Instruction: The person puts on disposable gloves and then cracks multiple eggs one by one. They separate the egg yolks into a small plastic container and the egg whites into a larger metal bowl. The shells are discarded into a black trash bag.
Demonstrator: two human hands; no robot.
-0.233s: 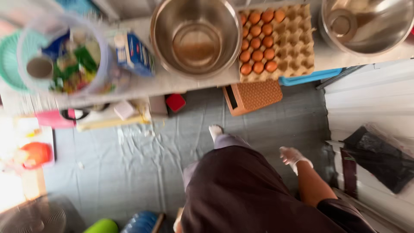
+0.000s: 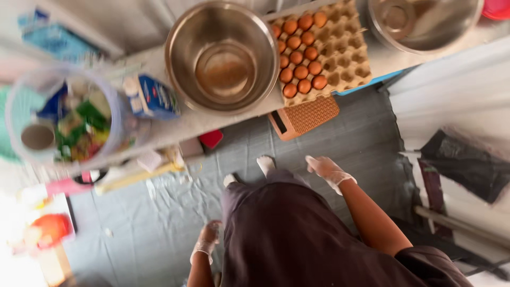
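Steel caught the light first: a big metal bowl point(image 2: 223, 56) stood on the counter point(image 2: 196, 123), empty but for a brownish sheen on its bottom. Just beside it, to the right, lay a cardboard egg tray point(image 2: 340, 48), with brown eggs point(image 2: 300, 56) filling its left columns and the rest of the cups bare. A second metal bowl point(image 2: 425, 21) sat further right at the counter's end, well apart from the first. To the left of the big bowl stood a small blue and white carton point(image 2: 151, 95), and beyond it a clear plastic tub point(image 2: 64, 119) stuffed with coloured packets.

The person stood back from the counter in a dark apron point(image 2: 297, 234), feet on grey sheeting point(image 2: 159, 212) that covered the floor. Both hands wore thin clear gloves. The right hand point(image 2: 326, 169) hung out in front of the body, below the counter's edge and nearest an orange kitchen scale point(image 2: 305, 116) that sat under the egg tray; its fingers were loosely spread, the grip released and holding nothing. The left hand point(image 2: 207, 239) hung low by the hip, touching nothing that I could see; its fingers curled a little, but it was too blurred to say whether its grip was slack or clenched.

A red object point(image 2: 211, 138) lay under the counter, and a black bag point(image 2: 467, 165) rested off to the right.
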